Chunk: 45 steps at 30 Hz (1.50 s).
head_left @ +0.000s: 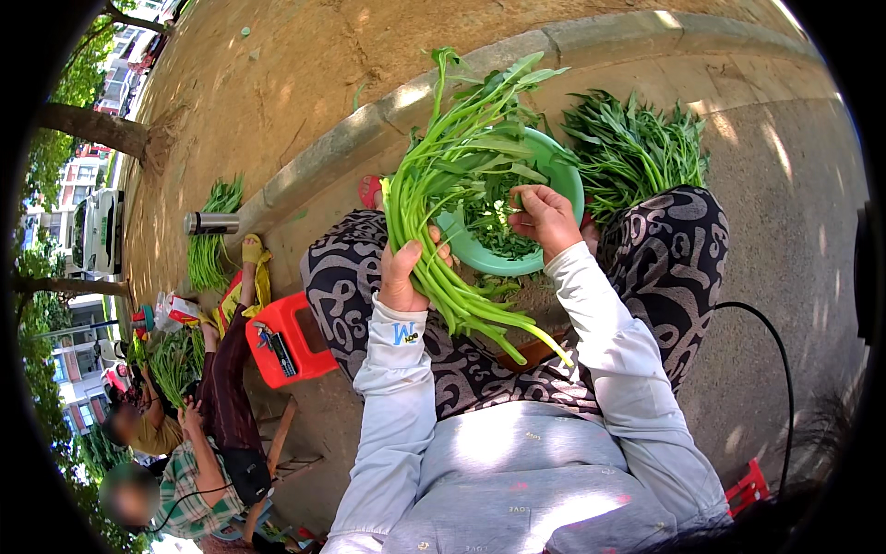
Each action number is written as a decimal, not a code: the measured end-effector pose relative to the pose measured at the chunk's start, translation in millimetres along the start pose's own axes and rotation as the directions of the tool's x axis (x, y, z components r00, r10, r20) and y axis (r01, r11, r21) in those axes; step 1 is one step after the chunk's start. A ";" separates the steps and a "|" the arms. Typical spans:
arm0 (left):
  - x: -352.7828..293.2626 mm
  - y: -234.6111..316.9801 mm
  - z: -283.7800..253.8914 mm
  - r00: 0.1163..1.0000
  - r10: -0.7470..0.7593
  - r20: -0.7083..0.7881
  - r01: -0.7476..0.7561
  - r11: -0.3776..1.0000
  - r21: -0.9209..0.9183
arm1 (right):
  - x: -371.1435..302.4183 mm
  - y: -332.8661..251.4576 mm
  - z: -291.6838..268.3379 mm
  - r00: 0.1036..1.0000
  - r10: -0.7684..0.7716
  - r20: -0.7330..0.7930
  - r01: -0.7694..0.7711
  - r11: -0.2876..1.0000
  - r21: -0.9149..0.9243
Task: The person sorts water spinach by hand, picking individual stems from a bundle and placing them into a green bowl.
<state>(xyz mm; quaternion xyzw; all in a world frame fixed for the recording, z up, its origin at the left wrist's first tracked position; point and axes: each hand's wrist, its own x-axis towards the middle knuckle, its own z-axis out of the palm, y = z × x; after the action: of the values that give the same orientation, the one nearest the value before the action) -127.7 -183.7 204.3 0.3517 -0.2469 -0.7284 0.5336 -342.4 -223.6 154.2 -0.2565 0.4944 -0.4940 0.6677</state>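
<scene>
My left hand (404,274) is closed around a thick bunch of long green stalks with leaves (443,185), held upright over my lap with the cut ends pointing down to the right. My right hand (546,217) pinches a small piece of the greens over a green plastic basin (559,171). Picked leaf bits lie inside the basin. Both arms wear pale long sleeves. My knees, in dark patterned trousers, frame the basin on either side.
A pile of leafy greens (637,148) lies on the pavement beyond my right knee. A red scale (288,340) sits at left, near a metal flask (210,222) and more greens (214,231). Two other people crouch at lower left. A kerb (388,111) runs behind.
</scene>
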 end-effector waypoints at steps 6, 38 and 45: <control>0.5 -0.7 -2.7 1.000 0.003 0.008 -0.003 1.000 0.012 | 4.5 7.1 0.8 0.906 -0.415 0.084 0.396 0.760 -0.515; 0.8 0.2 -0.5 1.000 0.022 -0.013 -0.022 0.999 0.030 | -9.7 -16.4 11.2 0.998 -0.008 0.065 0.000 0.993 0.120; 1.1 -0.9 -1.9 0.999 0.017 -0.032 -0.016 0.999 0.036 | 1.9 -0.6 4.0 0.953 -0.254 0.166 0.292 0.916 -0.274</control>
<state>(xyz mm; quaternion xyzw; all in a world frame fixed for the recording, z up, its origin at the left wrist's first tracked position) -127.0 -184.5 202.1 0.3711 -0.2542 -0.7136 0.5371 -339.0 -226.2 155.4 -0.4509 0.4785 -0.4856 0.5761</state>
